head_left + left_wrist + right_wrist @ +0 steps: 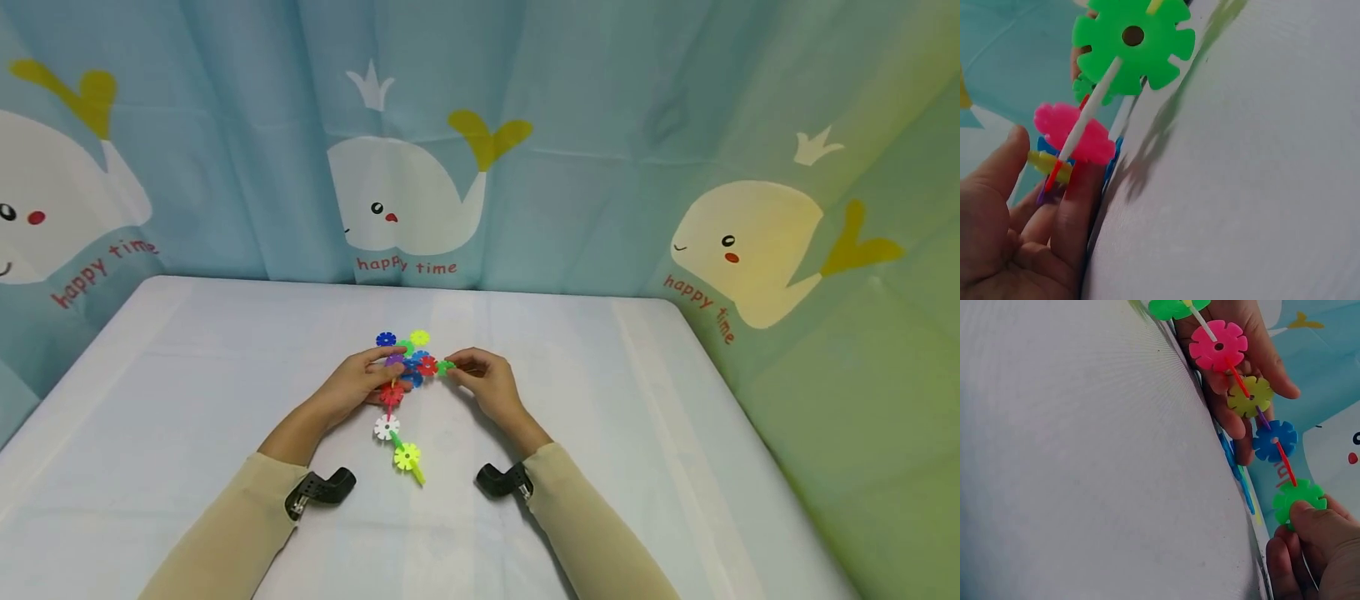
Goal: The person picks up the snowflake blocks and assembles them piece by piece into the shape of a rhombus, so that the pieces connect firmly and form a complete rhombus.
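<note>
A chain of interlocking plastic snowflake discs (407, 456) in mixed colours runs from the near table up to both hands. My left hand (356, 385) holds its middle, the fingers curled beneath and the thumb above. In the left wrist view, the thumb tip lies close to a yellow disc (1050, 165), past a pink disc (1094, 140). At the chain's far end, my right hand (1329, 550) pinches a green disc (1294, 497) between thumb and fingers. A red disc slotted edge-on joins it to a blue disc (1275, 440).
Several more discs, among them a dark blue disc (386, 339) and a yellow disc (419, 337), lie beyond the left fingers on the white table (637, 467). A curtain (600, 150) printed with whales hangs behind the table.
</note>
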The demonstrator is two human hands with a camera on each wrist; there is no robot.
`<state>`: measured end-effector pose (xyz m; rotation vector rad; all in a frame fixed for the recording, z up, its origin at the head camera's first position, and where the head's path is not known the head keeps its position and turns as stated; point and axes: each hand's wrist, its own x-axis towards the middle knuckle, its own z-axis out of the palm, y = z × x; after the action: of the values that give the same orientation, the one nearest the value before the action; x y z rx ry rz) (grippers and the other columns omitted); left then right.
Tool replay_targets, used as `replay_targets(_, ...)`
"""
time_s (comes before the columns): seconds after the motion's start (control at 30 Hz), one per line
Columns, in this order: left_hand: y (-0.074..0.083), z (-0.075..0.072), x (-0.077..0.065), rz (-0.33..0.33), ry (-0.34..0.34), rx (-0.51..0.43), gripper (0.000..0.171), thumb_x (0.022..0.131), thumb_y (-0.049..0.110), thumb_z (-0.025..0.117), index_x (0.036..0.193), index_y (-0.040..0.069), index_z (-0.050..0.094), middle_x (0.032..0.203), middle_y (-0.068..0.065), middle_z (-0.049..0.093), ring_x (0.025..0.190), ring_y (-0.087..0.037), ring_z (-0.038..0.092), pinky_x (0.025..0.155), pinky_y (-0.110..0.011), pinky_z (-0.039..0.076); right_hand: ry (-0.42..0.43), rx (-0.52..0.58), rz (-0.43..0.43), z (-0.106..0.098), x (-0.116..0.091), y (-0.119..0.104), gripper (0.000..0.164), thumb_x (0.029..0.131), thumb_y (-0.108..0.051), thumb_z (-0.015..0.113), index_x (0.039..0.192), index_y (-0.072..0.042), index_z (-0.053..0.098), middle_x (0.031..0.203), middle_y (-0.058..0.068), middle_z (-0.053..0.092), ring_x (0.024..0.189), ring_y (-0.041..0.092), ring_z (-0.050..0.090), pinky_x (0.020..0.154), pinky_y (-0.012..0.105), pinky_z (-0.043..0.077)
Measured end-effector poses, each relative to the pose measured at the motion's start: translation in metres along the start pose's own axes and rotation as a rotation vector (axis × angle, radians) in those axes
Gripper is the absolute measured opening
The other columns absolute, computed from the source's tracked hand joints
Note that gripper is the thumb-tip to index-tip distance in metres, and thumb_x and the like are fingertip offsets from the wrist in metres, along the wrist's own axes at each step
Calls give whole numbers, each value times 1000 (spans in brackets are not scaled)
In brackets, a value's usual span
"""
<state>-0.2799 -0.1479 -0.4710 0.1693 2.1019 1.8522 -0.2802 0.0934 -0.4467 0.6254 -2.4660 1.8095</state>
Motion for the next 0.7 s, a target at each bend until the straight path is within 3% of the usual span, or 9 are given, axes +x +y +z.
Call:
replay_targets(0.3, -1, 5, 0, -6, 55, -24, 54, 102, 28, 56, 149, 7, 41, 107, -15, 73, 86, -12, 73, 69, -23, 58, 9, -14, 13, 1, -1, -1, 14, 88, 6, 68, 101, 11, 70, 100, 26, 70, 92, 38, 66, 72, 15, 52)
replay_targets(0.7, -1, 10, -1, 2, 103, 12, 50, 102, 26, 54, 149, 11, 43, 108, -16, 73, 87, -11, 72, 69, -22, 57, 50, -54, -22, 5, -1, 0, 14, 85, 6, 71, 98, 11, 72, 95, 26, 71, 85, 37, 68, 68, 15, 52)
